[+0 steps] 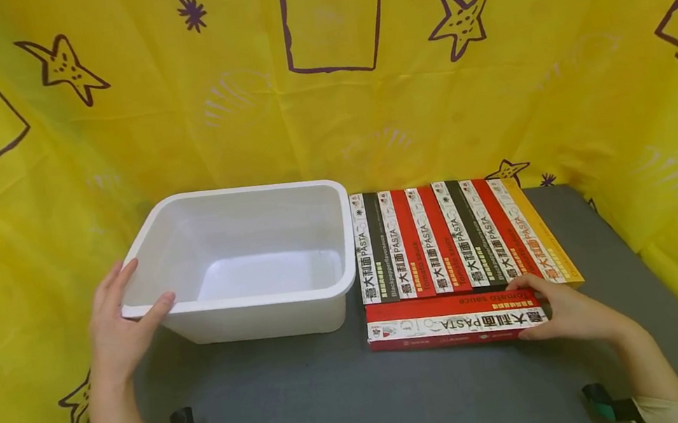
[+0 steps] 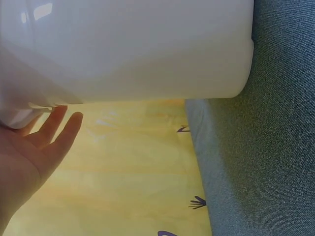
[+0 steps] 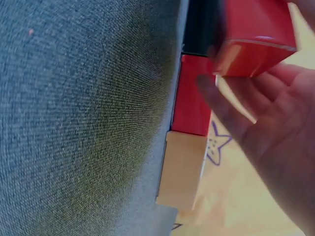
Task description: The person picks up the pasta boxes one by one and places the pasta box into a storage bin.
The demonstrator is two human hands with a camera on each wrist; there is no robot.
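Note:
My left hand (image 1: pixel 118 323) holds the near left corner of a white plastic bin (image 1: pixel 244 320), thumb over the front rim and fingers at the left side. In the left wrist view, the fingertips (image 2: pixel 69 130) are just beneath the bin's rim. My right hand (image 1: pixel 576 306) grips the right end of a red tomato-sauce pasta box (image 1: pixel 448 325), which lies crosswise along the near ends of a row of pasta boxes (image 1: pixel 444 241). The right wrist view shows this red box (image 3: pixel 258 44) raised above the table, between thumb and fingers.
The row, side by side right of the bin, has black, red and yellow boxes; the yellow one (image 1: pixel 544 228) is outermost. Beneath is a dark grey table (image 1: pixel 350 407). A yellow patterned cloth (image 1: pixel 328 121) hangs behind and at both sides.

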